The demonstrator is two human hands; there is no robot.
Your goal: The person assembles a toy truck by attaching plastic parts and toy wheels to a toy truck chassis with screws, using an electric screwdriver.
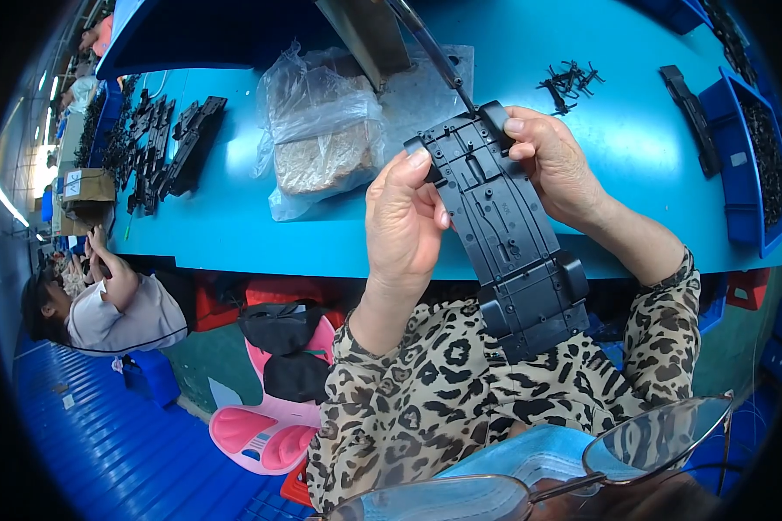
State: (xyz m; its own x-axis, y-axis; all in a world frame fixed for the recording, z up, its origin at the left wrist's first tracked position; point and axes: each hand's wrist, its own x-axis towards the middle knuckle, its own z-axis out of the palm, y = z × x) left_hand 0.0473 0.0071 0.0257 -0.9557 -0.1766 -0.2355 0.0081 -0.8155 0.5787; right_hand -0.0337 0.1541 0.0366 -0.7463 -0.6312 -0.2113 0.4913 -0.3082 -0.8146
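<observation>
Both hands hold a black plastic toy-car chassis (506, 221) up above the table's near edge, its long body sloping down toward my lap. My left hand (400, 221) is closed on its upper left corner, thumb on top. At the upper right corner, my right hand (552, 161) pinches the edge by the wheel arch. The tip of a dark metal driver shaft (443, 62) comes down from above and meets the chassis's far end between my hands. Whether a screw sits under the tip is hidden.
A metal stand (365, 39) rises from a grey plate (430, 87), beside a wrapped block (326, 130) in clear plastic. Small black parts (571, 84) lie at right, near a black strip (691, 122) and blue bin (747, 187). More black parts (174, 143) lie left; a co-worker (117, 304) sits beyond.
</observation>
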